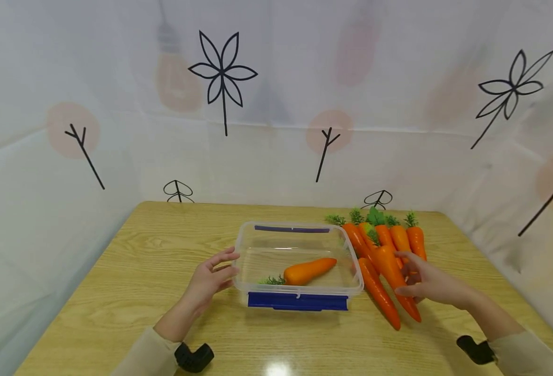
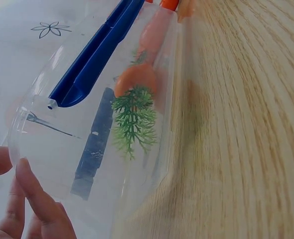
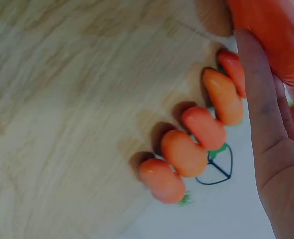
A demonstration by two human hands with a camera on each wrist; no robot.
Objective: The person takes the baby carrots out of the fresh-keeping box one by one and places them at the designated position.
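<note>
A clear plastic box (image 1: 300, 290) with blue clips stands in the middle of the table. Inside it lies an orange carrot (image 1: 307, 271), its green leaves (image 2: 133, 117) toward the left. My left hand (image 1: 210, 277) touches the box's left rim with its fingertips. To the right of the box, my right hand (image 1: 429, 282) holds a carrot (image 1: 391, 269) from its right side, thumb and fingers against it. Another carrot (image 1: 379, 292) lies close on its left. In the right wrist view, the held carrot (image 3: 276, 35) partly hides behind the hand (image 3: 281, 144).
Several more carrots (image 1: 400, 237) with leafy tops lie side by side at the table's back right. A white cloth (image 1: 276, 172) with printed flowers hangs behind the wooden table (image 1: 140, 250). Black bands (image 1: 194, 357) show near both wrists.
</note>
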